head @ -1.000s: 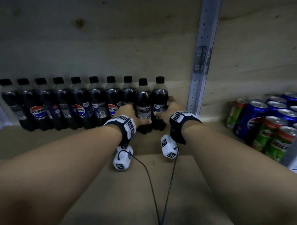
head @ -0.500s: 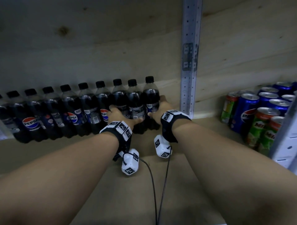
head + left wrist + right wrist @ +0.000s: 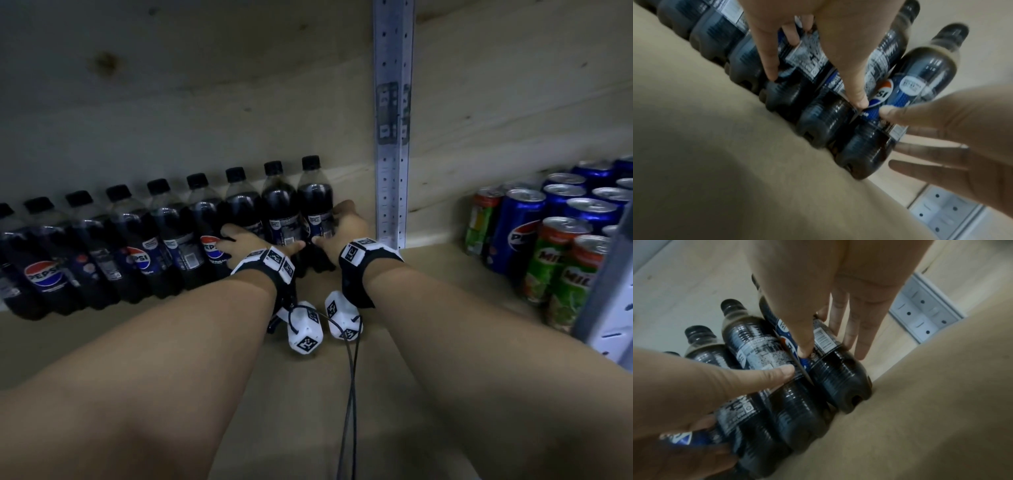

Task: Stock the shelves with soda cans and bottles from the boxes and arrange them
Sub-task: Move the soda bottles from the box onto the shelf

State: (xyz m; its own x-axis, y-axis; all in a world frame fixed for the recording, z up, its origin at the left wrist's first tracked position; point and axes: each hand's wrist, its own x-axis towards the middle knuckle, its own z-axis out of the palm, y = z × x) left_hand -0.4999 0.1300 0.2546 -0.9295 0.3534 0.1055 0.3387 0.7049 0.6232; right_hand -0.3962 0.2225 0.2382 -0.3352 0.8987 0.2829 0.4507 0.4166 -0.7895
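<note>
Bottles stand in one tight row at centre frame; left hand and right hand, fingers fairly straight, press the end pair, likely squaring the line.

Dim under here; small highlights glint on the Pepsi bottles along the back. The metal upright right of them bows with lens distortion. Both wrist views are soft, smeared with motion blur.
</note>
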